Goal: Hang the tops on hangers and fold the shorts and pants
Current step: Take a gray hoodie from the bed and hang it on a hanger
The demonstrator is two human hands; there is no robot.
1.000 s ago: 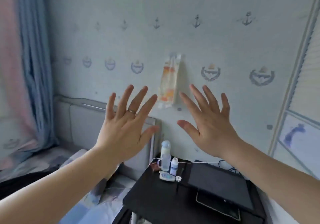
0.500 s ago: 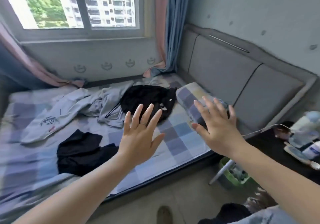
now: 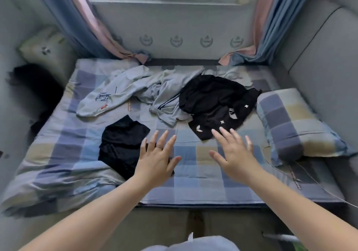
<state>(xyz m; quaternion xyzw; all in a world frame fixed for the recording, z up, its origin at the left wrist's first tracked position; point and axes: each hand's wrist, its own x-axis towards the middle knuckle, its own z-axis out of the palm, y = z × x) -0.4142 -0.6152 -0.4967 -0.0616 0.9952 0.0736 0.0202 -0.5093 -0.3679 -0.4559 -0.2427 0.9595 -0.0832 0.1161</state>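
Clothes lie unsorted on the checked bed sheet (image 3: 193, 175), seen from the head view. A small black garment (image 3: 120, 144) is nearest the front. A pale grey piece (image 3: 108, 97) with printed lettering lies behind it, and a grey striped piece (image 3: 166, 109) sits in the middle. A black heap (image 3: 215, 101) with small white emblems lies just beside the checked pillow (image 3: 290, 122). The left hand (image 3: 157, 159) and right hand (image 3: 234, 157) hover over the sheet, fingers spread, holding nothing. The left overlaps the small black garment's edge. Sorting looks not yet begun. The next move calls for taking hold of one piece and spreading it out, to tell a top from shorts or pants.
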